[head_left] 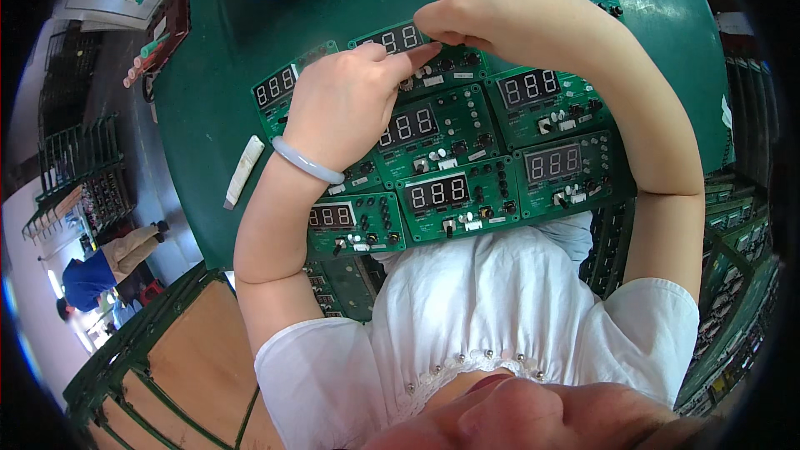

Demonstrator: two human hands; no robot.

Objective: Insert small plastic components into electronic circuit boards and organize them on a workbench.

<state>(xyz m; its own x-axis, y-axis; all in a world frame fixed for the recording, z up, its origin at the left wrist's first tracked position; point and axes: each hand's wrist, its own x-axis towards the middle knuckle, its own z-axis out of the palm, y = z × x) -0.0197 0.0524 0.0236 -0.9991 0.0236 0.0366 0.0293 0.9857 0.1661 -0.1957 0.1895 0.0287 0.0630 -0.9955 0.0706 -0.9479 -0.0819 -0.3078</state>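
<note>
Pressure is the first thing that could go wrong. Our bare left hand [346,87] reaches over a rectangular green circuit board with a dark three-digit display [457,75], the far board from here on, which lies on the flat dark-green worktop [204,137]. The index finger stretches across the far board just right of its display; the other fingers are hidden, so we cannot tell whether this grip holds anything. Our bare right hand [479,12] is curled in at the far board's upper edge, fingertips turned from view, and we cannot tell if its grip has hold of a part. With contact hidden, an uneven push could bend or tilt a small component. A sideways slip could drive the far board into the green board with raised black and white components [442,133] on its near side, since they sit so close. Our smooth pale ring-shaped bracelet [307,160], to the far board's near left, could snag components if the wrist drops. Nearest our body, well on the near side of the far board, our loose white cloth shirt [479,283] could nudge the closest boards if we lean.
</note>
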